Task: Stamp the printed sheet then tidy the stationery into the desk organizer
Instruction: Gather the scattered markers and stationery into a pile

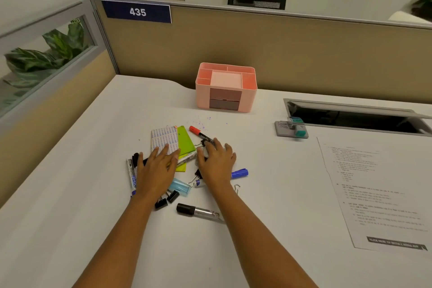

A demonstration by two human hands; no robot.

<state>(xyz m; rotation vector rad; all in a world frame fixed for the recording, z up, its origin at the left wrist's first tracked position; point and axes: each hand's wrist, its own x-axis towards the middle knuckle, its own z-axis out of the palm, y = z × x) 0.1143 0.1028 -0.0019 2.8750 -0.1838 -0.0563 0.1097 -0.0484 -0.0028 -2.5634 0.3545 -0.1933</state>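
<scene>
A pink desk organizer (pixel 226 87) stands at the back of the white desk. The printed sheet (pixel 378 192) lies at the right, with a grey and teal stamp (pixel 292 127) beyond its far corner. Markers, binder clips and sticky note pads lie in a heap at the middle. My left hand (pixel 157 166) rests flat on the white printed pad (pixel 163 137) and a whiteboard marker (pixel 187 159). My right hand (pixel 216 159) lies palm down over binder clips, its fingertips at the red-capped marker (pixel 199 134). A blue marker (pixel 239 173) pokes out from under my right wrist.
A black-capped silver marker (pixel 198 211) lies nearest me. A light blue case (pixel 179 186) and black binder clips (pixel 166 199) sit between my forearms. An open cable hatch (pixel 355 117) cuts into the desk at the back right. Beige partition walls close the back and left.
</scene>
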